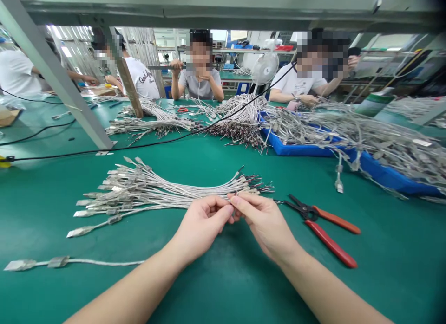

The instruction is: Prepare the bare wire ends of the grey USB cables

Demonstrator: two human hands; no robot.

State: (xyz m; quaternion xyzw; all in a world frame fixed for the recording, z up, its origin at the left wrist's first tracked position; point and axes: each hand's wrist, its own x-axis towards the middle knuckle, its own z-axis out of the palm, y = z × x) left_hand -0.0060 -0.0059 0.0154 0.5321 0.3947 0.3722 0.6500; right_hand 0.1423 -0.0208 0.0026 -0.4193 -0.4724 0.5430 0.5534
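My left hand and my right hand meet in front of me, thumbs and fingertips pinched together. Between them they grip the thin wire end of a white USB cable, mostly covered by the fingers. A cable with a clear-capped plug lies at the lower left and runs out of sight under my left forearm. Just beyond my hands is a bundle of white USB cables, plugs to the left and stripped dark wire ends to the right. Wire strippers with red-orange handles lie spread beside my right hand.
Blue trays heaped with cables stand at the right. More cable bundles lie across the green table. A black cord crosses it near a metal post. Several co-workers sit opposite, near a fan.
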